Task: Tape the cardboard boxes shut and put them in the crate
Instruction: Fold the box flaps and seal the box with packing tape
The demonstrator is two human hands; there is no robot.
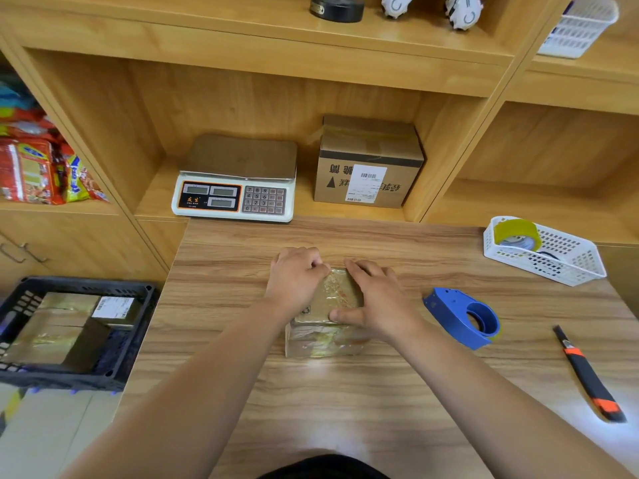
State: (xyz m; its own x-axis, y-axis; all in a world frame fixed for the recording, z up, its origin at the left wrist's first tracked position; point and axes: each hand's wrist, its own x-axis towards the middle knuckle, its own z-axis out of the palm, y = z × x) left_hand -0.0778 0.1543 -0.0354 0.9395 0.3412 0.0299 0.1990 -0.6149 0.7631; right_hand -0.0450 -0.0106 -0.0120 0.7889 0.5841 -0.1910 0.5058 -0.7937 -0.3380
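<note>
A small cardboard box (325, 335) wrapped in shiny clear tape sits in the middle of the wooden table. My left hand (294, 280) rests on the box's far left top with its fingers curled at the edge. My right hand (371, 299) lies flat over the right side of the top, thumb along the front edge. A blue tape dispenser (463, 318) lies on the table to the right of the box. The black crate (135, 323) stands lower at the left and holds taped boxes (58, 326).
A black and orange utility knife (587, 371) lies near the table's right edge. A white basket (567, 267) with a yellow tape roll (517, 233) is at the back right. A scale (235, 181) and a larger labelled box (368, 164) stand in the shelf behind.
</note>
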